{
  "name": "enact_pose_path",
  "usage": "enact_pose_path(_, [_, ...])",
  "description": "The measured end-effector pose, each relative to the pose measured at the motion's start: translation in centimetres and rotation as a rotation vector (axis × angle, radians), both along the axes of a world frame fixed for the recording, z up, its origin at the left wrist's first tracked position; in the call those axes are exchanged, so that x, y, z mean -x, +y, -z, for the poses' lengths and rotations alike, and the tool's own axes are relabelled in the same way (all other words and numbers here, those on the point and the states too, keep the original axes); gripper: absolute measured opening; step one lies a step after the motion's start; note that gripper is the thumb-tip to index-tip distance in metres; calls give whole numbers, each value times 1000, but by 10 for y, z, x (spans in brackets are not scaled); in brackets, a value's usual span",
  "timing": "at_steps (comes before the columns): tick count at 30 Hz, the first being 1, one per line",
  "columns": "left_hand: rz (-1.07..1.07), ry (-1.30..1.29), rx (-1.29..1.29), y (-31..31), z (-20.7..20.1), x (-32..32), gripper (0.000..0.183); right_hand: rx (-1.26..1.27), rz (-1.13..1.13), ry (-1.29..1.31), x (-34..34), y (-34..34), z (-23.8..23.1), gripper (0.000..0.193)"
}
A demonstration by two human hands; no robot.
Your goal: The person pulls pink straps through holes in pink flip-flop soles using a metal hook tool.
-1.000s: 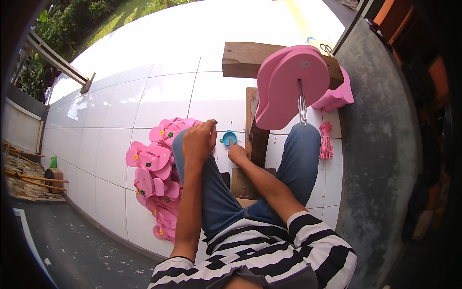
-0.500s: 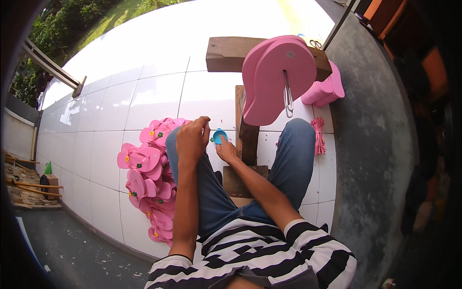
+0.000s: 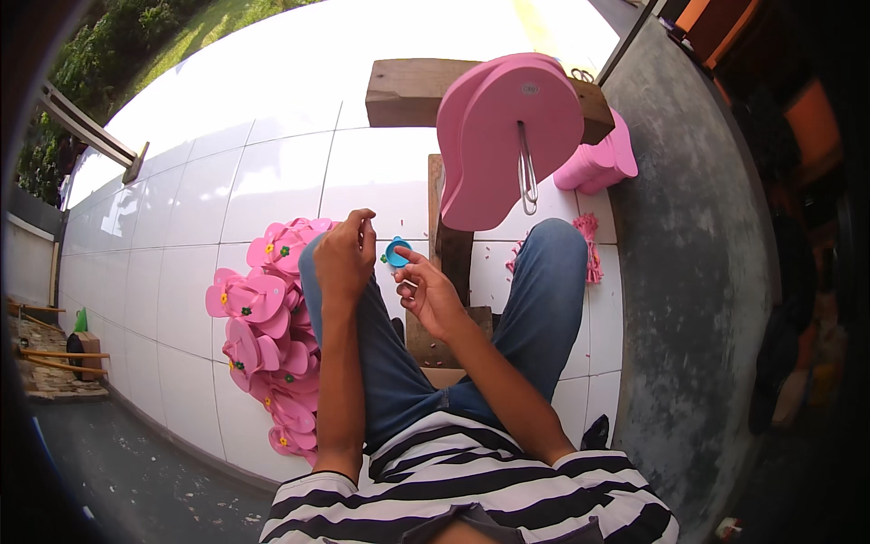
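Note:
My left hand (image 3: pixel 346 257) rests on my left knee, its back upward and fingers bent loosely over the edge; nothing shows in it. My right hand (image 3: pixel 432 297) hovers between my knees, palm partly turned up and fingers apart, with no held thing visible. Just beyond its fingertips a small round blue dish (image 3: pixel 395 261) sits on the floor. A small green flower piece (image 3: pixel 384 258) lies beside the dish. In front of me, pink sandal soles (image 3: pixel 507 136) hang on a wooden beam (image 3: pixel 408 91), a metal prong sticking out of the front one.
Pink flip-flops (image 3: pixel 256 299) with yellow and green flowers lie heaped left of my left leg. At the right are stacked pink soles (image 3: pixel 598 163) and a bundle of pink straps (image 3: pixel 587 245). A wooden post (image 3: pixel 451 258) stands between my knees. Small pink bits dot the tiles.
My right hand has drawn back from the blue dish toward me, and its fingers have spread and turned upward. My left hand stays on the knee. The whole view has shifted slightly.

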State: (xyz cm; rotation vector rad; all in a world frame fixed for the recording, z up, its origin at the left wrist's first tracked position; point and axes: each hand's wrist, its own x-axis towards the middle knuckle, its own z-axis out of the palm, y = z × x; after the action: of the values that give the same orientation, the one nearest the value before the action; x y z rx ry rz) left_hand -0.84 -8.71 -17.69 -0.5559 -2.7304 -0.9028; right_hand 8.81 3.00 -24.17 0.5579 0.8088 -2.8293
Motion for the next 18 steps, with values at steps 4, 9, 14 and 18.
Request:
enact_pose_path(4, [4, 46, 14, 6, 2, 1, 14, 312, -59, 155, -49, 30, -66, 48])
enact_pose_path(9, [20, 32, 5, 7, 8, 4, 14, -86, 66, 504, -83, 69, -148, 50])
enact_pose_path(14, [58, -42, -45, 19, 6, 3, 13, -979, 319, 676, -66, 99, -205, 48])
enact_pose_path(18, [70, -39, -41, 23, 6, 3, 14, -1454, 406, 538, -52, 95, -213, 41])
